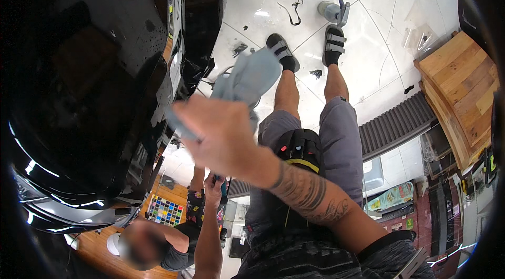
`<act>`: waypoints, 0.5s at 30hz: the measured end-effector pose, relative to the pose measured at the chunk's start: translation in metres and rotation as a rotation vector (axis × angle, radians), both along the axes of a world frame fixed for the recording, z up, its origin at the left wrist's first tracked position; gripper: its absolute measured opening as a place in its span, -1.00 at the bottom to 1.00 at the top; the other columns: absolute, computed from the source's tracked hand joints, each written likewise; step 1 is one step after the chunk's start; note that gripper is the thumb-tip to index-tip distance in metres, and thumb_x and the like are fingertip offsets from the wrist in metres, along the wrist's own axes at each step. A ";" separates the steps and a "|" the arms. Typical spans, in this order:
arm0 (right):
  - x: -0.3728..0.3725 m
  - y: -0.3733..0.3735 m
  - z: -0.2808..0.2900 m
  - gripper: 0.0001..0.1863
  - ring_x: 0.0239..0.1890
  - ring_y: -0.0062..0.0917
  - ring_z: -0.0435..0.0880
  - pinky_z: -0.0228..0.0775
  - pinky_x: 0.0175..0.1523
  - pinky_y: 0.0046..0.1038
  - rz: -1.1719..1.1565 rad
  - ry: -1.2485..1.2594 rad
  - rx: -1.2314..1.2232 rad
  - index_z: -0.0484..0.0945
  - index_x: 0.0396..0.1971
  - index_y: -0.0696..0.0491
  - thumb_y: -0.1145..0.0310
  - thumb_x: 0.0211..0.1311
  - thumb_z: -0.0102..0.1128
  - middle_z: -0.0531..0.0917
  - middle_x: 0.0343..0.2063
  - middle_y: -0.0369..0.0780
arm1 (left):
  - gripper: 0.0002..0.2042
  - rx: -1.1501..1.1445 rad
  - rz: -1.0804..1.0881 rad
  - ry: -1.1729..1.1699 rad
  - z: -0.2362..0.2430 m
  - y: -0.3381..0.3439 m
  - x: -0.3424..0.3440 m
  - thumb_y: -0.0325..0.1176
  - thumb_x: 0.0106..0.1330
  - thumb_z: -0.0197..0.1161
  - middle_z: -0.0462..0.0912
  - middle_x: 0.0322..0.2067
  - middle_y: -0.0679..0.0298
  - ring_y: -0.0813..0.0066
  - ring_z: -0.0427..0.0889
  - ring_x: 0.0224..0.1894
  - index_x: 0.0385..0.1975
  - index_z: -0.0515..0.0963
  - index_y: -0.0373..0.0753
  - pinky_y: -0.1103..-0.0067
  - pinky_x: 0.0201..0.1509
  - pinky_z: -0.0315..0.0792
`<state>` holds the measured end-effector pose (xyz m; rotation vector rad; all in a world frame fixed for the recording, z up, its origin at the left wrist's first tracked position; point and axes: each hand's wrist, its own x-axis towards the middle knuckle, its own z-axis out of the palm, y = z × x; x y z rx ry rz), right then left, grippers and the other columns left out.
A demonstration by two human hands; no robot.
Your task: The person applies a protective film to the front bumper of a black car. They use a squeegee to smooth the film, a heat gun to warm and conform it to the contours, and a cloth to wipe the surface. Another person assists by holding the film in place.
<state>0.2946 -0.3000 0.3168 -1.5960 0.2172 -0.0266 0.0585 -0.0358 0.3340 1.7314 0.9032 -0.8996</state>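
My right hand (pixel 218 132) is closed around a limp grey-blue cloth (pixel 255 71), both smeared by motion. The cloth hangs out on both sides of the fist, near the edge of a glossy black car (pixel 84 137). Lower down, my left hand (pixel 212 190) is closed on a small dark thing whose kind I cannot make out. Most of it is hidden by the fingers. A black tool pouch (pixel 300 147) with a yellow stripe rests over my thigh.
A spray bottle (pixel 330 12) lies on the white tiled floor beside my foot, near a thin black strap (pixel 295 12) and dark scraps. At right stand a wooden table (pixel 463 84) and a dark ribbed strip (pixel 397 124). Another person (pixel 176 250) is at lower left.
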 end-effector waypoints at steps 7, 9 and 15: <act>0.023 0.021 -0.016 -0.58 -0.56 -0.36 0.60 0.37 -0.51 -0.43 -0.053 -0.045 -0.053 0.56 -0.28 0.17 0.51 -0.31 0.36 0.56 -0.48 -0.19 | -0.81 0.009 0.021 0.143 0.003 0.004 0.006 -0.36 0.24 0.17 0.58 -0.44 0.29 0.61 0.53 -0.52 -0.26 0.47 -0.34 0.65 -0.45 0.45; 0.025 0.019 -0.013 -0.70 -0.50 -0.36 0.60 0.37 -0.47 -0.37 -0.020 -0.020 -0.035 0.53 -0.38 0.12 0.48 -0.25 0.32 0.54 -0.50 -0.21 | -0.80 0.024 0.048 0.183 -0.003 0.010 0.001 -0.34 0.23 0.17 0.57 -0.46 0.29 0.61 0.52 -0.54 -0.28 0.47 -0.34 0.65 -0.46 0.44; 0.026 0.019 -0.025 -0.77 -0.48 -0.34 0.61 0.37 -0.44 -0.30 0.068 0.021 -0.100 0.53 -0.44 0.06 0.41 -0.22 0.28 0.55 -0.51 -0.21 | -0.75 0.002 0.031 0.193 -0.007 0.022 -0.006 -0.31 0.20 0.19 0.57 -0.45 0.29 0.61 0.51 -0.56 -0.23 0.47 -0.34 0.67 -0.48 0.42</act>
